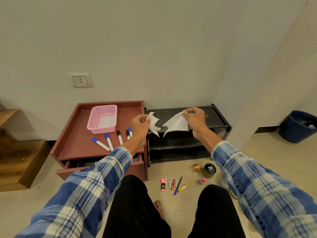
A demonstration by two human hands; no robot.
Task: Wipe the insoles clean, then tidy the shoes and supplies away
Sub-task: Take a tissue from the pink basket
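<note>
- While both hands are raised in front of the black shoe rack [214, 117], each holds a separate piece of white wipe, and the two pieces hang apart with ragged edges.
- Left hand [139, 123]: fingers curled, with the thumb and fingers pinching the smaller wipe piece [154, 124] at its top.
- Right hand [195, 118]: fingers bunched, pinching the larger wipe piece [176, 124] at its upper corner.
- Obstruction: the hands and wipe pieces hide the middle of the rack's top shelf.
- The left forearm crosses the near right corner of the red-brown worktop [77, 143] and part of the drawer [137, 169] below it, which stands partly open.
- On the worktop, a pink basket [101, 129] sits at the far side with a white sheet in it. Five markers [109, 141] lie loose just near of it.
- On the floor between the rack and the knees are an amber jar [196, 167], a dark jar [209, 170] just beside it and a small pink-capped bottle [203, 180].
- Nearer lie a pink highlighter [163, 184], some batteries [172, 184], a pen [178, 186] and a glue stick [183, 187].
- A pale shape [223, 183] under the right sleeve is mostly hidden. I cannot tell whether it is a shoe.
- A blue bin [295, 131] stands far right, well apart from the rest. Wooden steps [20, 160] are at the left.
</note>
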